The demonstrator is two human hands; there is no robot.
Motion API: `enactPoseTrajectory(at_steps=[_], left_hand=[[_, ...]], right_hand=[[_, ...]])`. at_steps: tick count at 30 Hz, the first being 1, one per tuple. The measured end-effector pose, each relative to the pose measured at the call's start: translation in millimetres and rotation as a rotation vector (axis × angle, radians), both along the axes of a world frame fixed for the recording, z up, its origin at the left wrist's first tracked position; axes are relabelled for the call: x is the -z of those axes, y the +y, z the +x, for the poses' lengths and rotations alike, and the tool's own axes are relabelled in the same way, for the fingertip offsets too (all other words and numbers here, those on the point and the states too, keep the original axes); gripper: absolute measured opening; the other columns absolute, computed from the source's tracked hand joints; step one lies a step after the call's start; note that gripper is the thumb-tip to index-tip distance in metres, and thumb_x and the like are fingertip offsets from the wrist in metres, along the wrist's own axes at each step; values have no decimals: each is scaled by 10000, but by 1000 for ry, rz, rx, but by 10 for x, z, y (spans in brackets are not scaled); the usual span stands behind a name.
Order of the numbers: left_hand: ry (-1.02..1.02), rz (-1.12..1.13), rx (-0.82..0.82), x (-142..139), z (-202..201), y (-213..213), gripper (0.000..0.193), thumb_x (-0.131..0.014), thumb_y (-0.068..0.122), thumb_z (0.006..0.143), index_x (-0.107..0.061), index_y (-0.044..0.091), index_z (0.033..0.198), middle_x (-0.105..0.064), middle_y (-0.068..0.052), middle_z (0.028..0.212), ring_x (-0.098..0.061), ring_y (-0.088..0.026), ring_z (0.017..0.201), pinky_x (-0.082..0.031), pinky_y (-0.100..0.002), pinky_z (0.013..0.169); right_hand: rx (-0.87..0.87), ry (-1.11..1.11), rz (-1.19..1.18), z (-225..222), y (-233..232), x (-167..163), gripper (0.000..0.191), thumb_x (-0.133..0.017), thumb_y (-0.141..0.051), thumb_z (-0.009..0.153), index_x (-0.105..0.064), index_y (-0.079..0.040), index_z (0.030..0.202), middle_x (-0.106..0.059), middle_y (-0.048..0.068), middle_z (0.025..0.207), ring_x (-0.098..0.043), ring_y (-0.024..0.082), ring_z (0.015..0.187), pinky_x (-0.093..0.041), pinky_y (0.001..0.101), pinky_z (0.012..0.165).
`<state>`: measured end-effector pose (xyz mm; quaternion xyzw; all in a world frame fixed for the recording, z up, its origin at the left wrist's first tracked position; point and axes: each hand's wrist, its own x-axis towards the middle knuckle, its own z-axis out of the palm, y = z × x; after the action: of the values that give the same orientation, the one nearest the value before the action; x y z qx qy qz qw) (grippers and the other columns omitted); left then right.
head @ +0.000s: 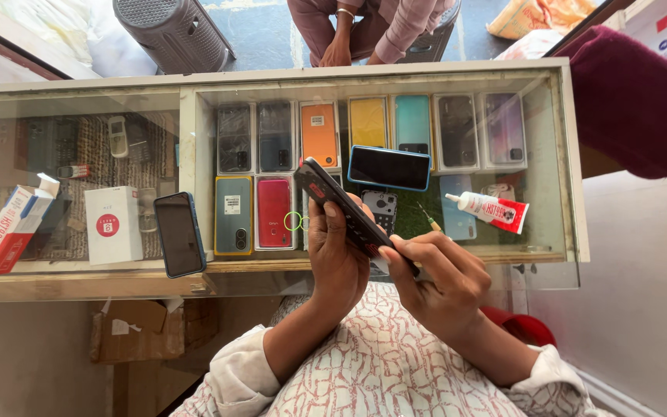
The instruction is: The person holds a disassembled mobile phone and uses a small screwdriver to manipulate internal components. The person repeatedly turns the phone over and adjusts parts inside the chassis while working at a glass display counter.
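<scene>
From the head camera we look down over a glass display counter [194, 89] at our own two hands. Our left hand [337, 251] wraps around the lower half of a slim dark phone [341, 207], fingers curled behind it and the thumb laid along its near edge, so the phone stands tilted above the glass rather than resting on it. Our right hand [434, 278] meets the phone's lower end, thumb and fingers pressed together in a pinch there; whether they grip the phone's edge or some small tool we cannot tell.

The phone looks light, rigid and smooth, likely slippery and easy to crack, so we judge the long side edges the safest place to hold it.

On the counter top lie a black phone with a blue rim [179, 234], a second blue-edged phone [389, 167], a white glue tube with a red label [489, 208], a white box [113, 225] and a red and white carton [11, 230]. Rows of coloured phones show beneath the glass. Across the counter another person's clasped hands [339, 52] rest between their knees.
</scene>
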<state>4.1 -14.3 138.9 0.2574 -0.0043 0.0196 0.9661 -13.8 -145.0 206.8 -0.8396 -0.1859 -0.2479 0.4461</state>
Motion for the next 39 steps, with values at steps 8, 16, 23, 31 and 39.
enactPoseTrajectory(at_steps=[8, 16, 23, 31, 39], left_hand=[[101, -70, 291, 47, 146, 26, 487, -385, 490, 1150, -431, 76, 1401, -569, -152, 1238, -640, -226, 1049, -582, -370, 866], [21, -359, 515, -129, 192, 63, 836, -357, 666, 1092, -255, 67, 1667, -466, -256, 1534, -627, -354, 1230, -587, -472, 986], [35, -567, 690, -261, 105, 135, 908, -403, 668, 1069, -253, -19, 1642, -511, -262, 1446, -629, -357, 1215, -578, -460, 1020], [260, -511, 778, -175, -45, 289, 764, -414, 665, 1068, -521, 36, 1489, -636, -195, 1368, -681, -315, 1175, -589, -489, 998], [374, -380, 707, 57, -74, 290, 700, -422, 634, 1096, -632, 33, 1385, -713, -159, 1244, -721, -241, 1075, -603, -370, 928]], right_hand=[[60, -190, -281, -81, -29, 33, 211, -874, -81, 877, -715, 19, 974, -697, 88, 826, -664, 172, 673, -519, 302, 591], [-90, -294, -370, -97, -28, 136, 366, -884, -290, 859, -721, -8, 1027, -659, 76, 958, -697, 242, 886, -567, 354, 746], [65, -93, -59, -161, -147, 159, 503, -776, -426, 934, -617, -105, 1287, -591, 66, 1137, -642, 254, 1041, -503, 363, 970], [-359, 800, 892, 208, -364, 298, 691, -754, -247, 947, -462, 36, 1506, -591, 63, 1178, -551, 45, 818, -445, 175, 632], [-353, 872, 1033, 206, -270, 298, 436, -712, -37, 959, -543, 62, 1349, -617, 51, 1030, -497, -22, 602, -410, 127, 456]])
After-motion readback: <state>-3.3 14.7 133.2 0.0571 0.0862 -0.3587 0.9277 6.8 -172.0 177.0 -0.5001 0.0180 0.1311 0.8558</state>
